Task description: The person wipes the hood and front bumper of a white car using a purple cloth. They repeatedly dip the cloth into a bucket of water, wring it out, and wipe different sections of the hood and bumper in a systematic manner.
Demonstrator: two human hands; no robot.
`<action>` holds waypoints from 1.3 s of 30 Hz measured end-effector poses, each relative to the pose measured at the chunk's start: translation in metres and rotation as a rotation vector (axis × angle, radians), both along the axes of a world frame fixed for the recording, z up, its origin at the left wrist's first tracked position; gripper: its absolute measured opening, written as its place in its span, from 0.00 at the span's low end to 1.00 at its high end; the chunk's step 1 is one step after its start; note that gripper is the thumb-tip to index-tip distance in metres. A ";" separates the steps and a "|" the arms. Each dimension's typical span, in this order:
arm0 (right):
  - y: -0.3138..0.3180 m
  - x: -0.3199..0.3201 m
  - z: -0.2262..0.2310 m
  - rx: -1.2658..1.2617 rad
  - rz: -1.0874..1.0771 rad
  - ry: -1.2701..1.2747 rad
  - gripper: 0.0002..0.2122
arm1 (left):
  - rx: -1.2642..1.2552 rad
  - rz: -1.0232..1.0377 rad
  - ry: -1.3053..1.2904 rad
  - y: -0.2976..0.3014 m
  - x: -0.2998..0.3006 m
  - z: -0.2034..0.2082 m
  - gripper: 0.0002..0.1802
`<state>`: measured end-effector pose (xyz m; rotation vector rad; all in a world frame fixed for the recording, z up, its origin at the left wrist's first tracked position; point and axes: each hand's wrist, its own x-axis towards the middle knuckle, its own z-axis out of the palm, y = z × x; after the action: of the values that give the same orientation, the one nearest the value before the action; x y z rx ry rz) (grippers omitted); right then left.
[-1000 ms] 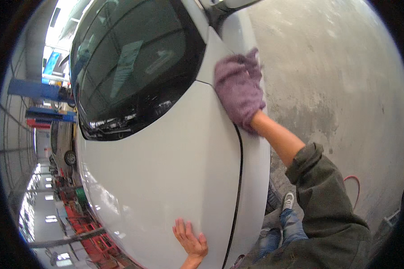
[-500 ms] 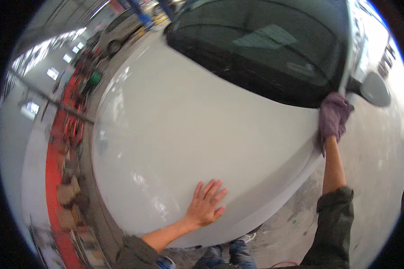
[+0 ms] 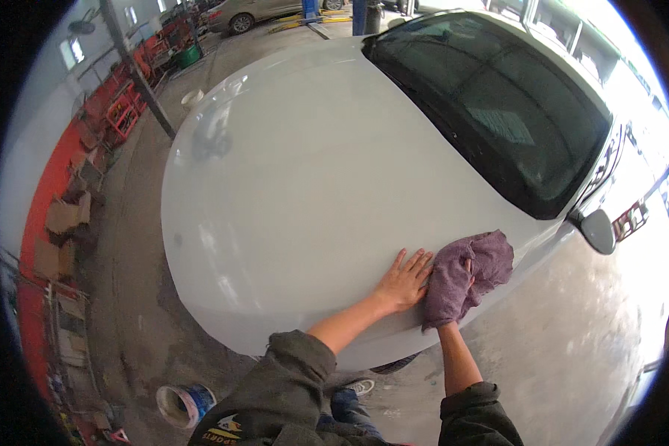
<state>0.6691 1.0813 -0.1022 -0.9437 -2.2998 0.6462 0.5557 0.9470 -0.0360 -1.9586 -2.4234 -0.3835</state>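
Note:
A white car's hood (image 3: 297,178) spreads out in front of me. My left hand (image 3: 406,285) lies flat on it near the closer edge, fingers stretched out. Just right of it, a purple cloth (image 3: 472,267) is bunched on the paint. My right hand (image 3: 464,286) grips this cloth and presses it down; most of that hand is hidden under the folds. The left fingertips are right beside the cloth's edge. Beyond the hood rises the dark windshield (image 3: 498,111), and the side mirror (image 3: 598,231) juts out at the right.
A bucket (image 3: 186,405) stands on the floor at lower left, and a white pail (image 3: 192,99) beyond the hood's far left edge. A grey post (image 3: 137,70) and cardboard boxes (image 3: 67,215) line the red-and-white wall. Another car (image 3: 264,15) is parked at the back.
My right hand has drawn the cloth from near the windshield's corner back toward me, beside my left hand. My left hand has shifted right along the hood. The view has turned.

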 end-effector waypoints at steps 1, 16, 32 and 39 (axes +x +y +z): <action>-0.009 0.004 0.012 -0.012 0.043 0.063 0.29 | -0.056 0.047 0.063 -0.014 0.009 0.002 0.36; -0.058 -0.007 0.071 0.446 0.436 -0.459 0.21 | -0.047 0.561 -0.784 -0.468 0.146 -0.131 0.28; -0.154 -0.113 0.128 0.618 0.899 -0.407 0.28 | 0.071 1.200 -0.977 -0.584 0.154 -0.162 0.21; -0.285 -0.215 0.049 0.477 1.267 -0.309 0.29 | 0.172 1.246 -1.084 -0.464 0.158 -0.161 0.22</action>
<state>0.4545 0.7961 -0.0530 0.7961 -2.9536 0.3438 0.7138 0.4834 -0.1965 0.2487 -3.2454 -1.6705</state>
